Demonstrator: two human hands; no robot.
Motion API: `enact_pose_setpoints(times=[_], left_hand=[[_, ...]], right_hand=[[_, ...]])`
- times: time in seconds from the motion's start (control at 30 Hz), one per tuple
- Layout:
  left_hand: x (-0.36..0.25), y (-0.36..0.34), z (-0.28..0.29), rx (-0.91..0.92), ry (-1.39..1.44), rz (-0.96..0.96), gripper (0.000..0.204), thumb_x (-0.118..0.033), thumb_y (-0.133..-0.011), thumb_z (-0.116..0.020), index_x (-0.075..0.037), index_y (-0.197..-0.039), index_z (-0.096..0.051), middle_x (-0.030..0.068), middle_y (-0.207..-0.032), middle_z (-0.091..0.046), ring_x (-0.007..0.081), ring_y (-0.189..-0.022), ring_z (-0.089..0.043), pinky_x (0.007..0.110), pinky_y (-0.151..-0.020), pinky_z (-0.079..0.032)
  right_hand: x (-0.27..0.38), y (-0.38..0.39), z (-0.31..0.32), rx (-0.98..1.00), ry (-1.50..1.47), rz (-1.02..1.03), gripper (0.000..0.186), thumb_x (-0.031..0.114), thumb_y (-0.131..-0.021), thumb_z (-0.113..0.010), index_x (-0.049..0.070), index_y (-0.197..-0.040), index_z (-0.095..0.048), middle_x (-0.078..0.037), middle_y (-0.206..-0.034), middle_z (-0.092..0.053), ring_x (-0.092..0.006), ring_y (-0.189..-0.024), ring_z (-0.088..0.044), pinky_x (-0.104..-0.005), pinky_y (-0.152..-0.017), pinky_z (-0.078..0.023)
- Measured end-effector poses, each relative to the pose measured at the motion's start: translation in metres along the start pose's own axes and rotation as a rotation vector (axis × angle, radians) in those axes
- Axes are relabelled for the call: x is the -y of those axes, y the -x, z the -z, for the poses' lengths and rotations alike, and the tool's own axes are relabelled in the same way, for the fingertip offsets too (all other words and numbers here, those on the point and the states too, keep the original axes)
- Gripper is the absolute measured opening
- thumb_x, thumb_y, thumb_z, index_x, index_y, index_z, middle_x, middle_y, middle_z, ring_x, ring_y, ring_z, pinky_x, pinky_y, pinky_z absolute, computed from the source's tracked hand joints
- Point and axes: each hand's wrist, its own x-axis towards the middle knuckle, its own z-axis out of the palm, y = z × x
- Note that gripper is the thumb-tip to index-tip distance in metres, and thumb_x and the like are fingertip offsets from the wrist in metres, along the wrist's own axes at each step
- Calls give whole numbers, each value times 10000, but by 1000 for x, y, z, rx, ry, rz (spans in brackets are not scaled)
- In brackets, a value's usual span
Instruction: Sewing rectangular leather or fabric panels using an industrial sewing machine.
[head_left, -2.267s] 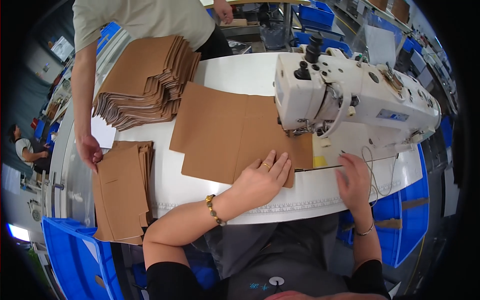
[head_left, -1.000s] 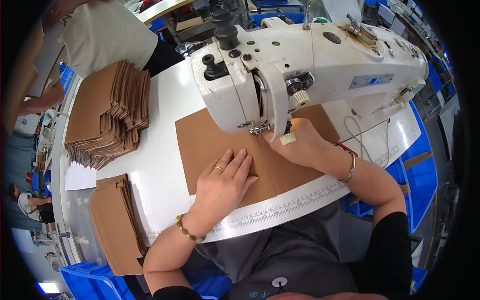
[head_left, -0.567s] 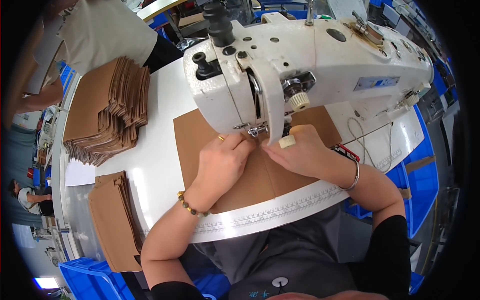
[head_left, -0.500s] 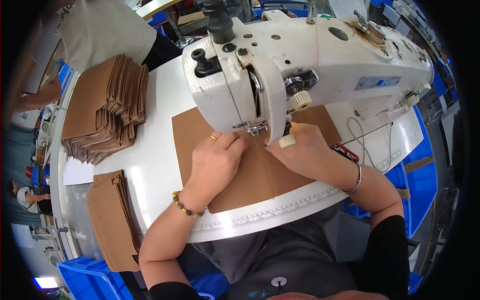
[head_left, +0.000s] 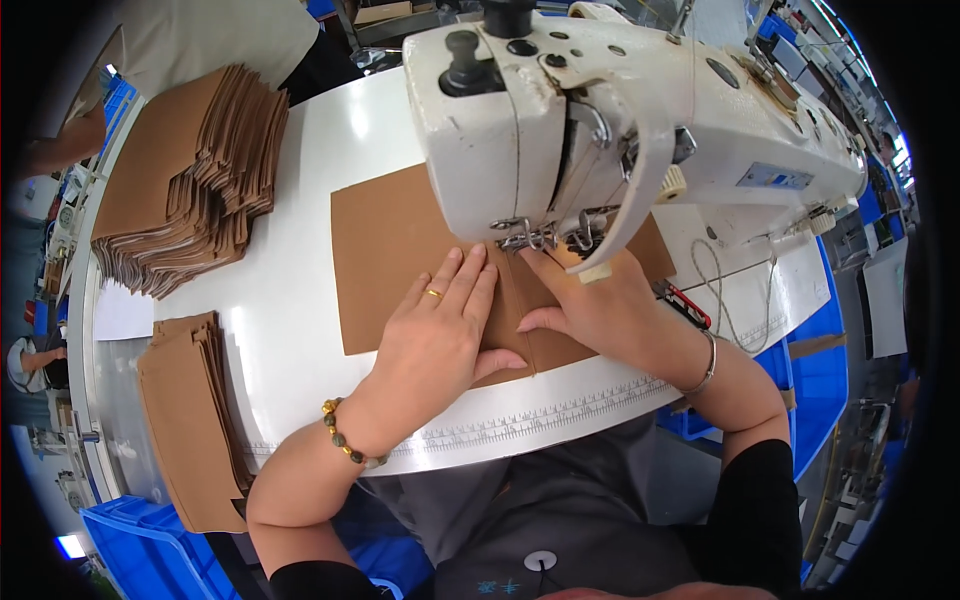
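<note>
A brown fabric panel (head_left: 385, 260) lies flat under the head of a white sewing machine (head_left: 480, 140), with a seam line running toward me. My left hand (head_left: 445, 325) rests flat on the panel left of that seam, fingers stretched toward the presser foot (head_left: 530, 238). To the right of the seam, my right hand (head_left: 600, 300) presses on the panel with its thumb held apart. Its other fingers reach under the machine head and are partly hidden. Neither hand grips anything that I can see.
A tall stack of brown panels (head_left: 160, 170) stands at the far left, a smaller stack (head_left: 185, 420) nearer. Red-handled snippers (head_left: 685, 305) and a loose cord (head_left: 715, 280) lie on the right. Blue bins (head_left: 150, 550) flank the table. Another person's arm (head_left: 75, 140) shows at upper left.
The brown panel has moved away from me, farther under the machine. My left hand has gone from bent fingers to lying flat, and my right thumb has spread.
</note>
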Motion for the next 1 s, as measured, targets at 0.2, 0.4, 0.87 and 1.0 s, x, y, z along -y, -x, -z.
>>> enact_pose_setpoints(times=[0.2, 0.4, 0.87, 1.0], left_hand=[[3, 0, -1, 20, -18, 12, 877, -600, -787, -705, 85, -1321, -586, 237, -1423, -561, 360, -1313, -559, 438, -1082, -457], [6, -2, -5, 9, 3, 29, 887, -579, -775, -732, 70, -1351, -548, 215, -1434, -546, 387, -1350, -517, 454, -1098, -447], [9, 2, -7, -14, -21, 64, 885, -577, -799, -722, 67, -1373, -528, 198, -1420, -554, 357, -1332, -534, 410, -1097, -453], [7, -4, -10, -27, 3, 50, 871, -577, -809, -712, 58, -1375, -529, 184, -1429, -555, 335, -1339, -533, 392, -1098, -454]], right_hand=[[-3, -2, -5, -51, 28, 31, 720, 487, -673, -829, -21, -1162, -682, -172, -1075, -692, -338, -960, -652, -443, -914, -508], [-7, -3, -5, -7, 33, 16, 682, 492, -691, -814, -12, -1132, -686, -170, -1094, -690, -346, -975, -651, -424, -916, -511], [-5, 15, 59, 44, 220, 29, 407, 387, -787, -801, 57, -1014, -723, -101, -858, -699, -280, -721, -655, -370, -637, -505], [-130, 93, 166, -710, 105, -127, 321, 199, -1058, -495, -38, -1013, -706, -78, -807, -698, -132, -714, -599, -269, -612, -452]])
